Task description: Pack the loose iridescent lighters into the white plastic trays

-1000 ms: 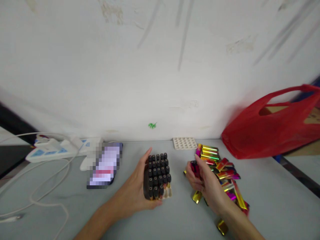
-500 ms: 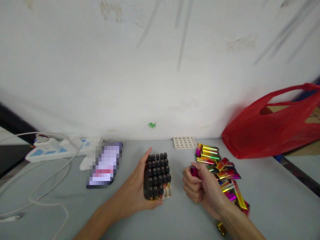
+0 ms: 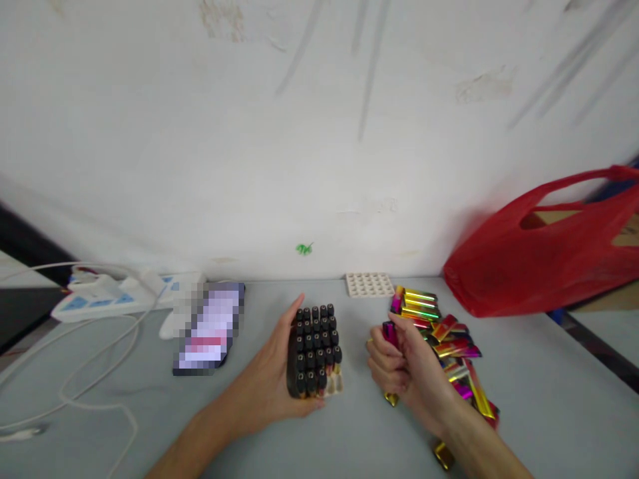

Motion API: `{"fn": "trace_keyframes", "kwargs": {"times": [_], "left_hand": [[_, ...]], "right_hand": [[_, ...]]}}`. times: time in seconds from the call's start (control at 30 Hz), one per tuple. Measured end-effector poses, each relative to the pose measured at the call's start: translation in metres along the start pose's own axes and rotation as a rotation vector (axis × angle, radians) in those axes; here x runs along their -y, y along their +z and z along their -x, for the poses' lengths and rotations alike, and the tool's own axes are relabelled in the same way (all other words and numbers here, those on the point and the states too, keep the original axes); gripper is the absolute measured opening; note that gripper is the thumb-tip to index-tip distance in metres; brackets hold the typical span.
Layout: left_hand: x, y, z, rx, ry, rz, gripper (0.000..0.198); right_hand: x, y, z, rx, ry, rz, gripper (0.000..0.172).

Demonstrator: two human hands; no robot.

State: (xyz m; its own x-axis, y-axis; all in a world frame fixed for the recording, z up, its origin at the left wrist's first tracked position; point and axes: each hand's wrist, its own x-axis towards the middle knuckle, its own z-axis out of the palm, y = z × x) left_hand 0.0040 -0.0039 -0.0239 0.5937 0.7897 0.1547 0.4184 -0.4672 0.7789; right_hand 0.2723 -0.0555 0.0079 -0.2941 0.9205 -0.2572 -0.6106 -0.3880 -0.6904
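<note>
My left hand (image 3: 272, 372) is wrapped round the left side of a pale tray (image 3: 335, 384) with square holes. Upright black-topped pieces (image 3: 315, 342), shaped like lighters, stand in its holes in rows. A few holes at the near right corner show bare. My right hand (image 3: 399, 359) is closed in a fist to the right of the tray. Out of its top sticks a shiny purple metallic sleeve (image 3: 390, 334), like a lighter casing, and gold ends show below and beside the fingers. How many sleeves it holds is hidden.
Metallic sleeves (image 3: 456, 348) in gold, red and purple lie heaped beyond my right hand. A second holed tray (image 3: 370, 285) lies against the wall. At right stands a red plastic bag (image 3: 544, 253). A phone (image 3: 210, 329), power strip (image 3: 124, 293) and white cable (image 3: 64, 392) are at left.
My right hand has turned and shifted slightly, so more of the purple sleeve and the gold ends shows. My left hand and the tray stay in place.
</note>
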Motion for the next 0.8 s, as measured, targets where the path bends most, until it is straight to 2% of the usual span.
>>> {"fn": "trace_keyframes", "kwargs": {"times": [0.13,0.23,0.37,0.47,0.63,0.8], "left_hand": [[-0.0006,0.0001,0.0,0.007,-0.001,0.02,0.152],[-0.0009,-0.0002,0.0005,0.006,-0.014,0.024,0.151],[-0.0007,-0.0009,0.0012,0.011,-0.012,0.031,0.15],[-0.0002,-0.0005,0.0011,0.029,-0.016,0.017,0.15],[-0.0017,0.0011,0.0008,0.017,-0.001,-0.02,0.148],[-0.0033,0.0009,0.0007,0.0,0.01,0.005,0.151]], "right_hand": [[0.0011,0.0011,0.0012,-0.031,-0.037,-0.013,0.058],[-0.0009,0.0018,-0.0001,-0.149,-0.121,0.052,0.049],[-0.0041,0.0028,-0.0032,-0.29,-0.268,0.208,0.05],[-0.0049,0.0042,-0.0038,-0.285,-0.325,0.3,0.05],[-0.0055,0.0077,-0.0007,-0.244,-0.269,0.32,0.051],[-0.0057,0.0077,0.0031,-0.287,-0.284,0.387,0.052]]}}
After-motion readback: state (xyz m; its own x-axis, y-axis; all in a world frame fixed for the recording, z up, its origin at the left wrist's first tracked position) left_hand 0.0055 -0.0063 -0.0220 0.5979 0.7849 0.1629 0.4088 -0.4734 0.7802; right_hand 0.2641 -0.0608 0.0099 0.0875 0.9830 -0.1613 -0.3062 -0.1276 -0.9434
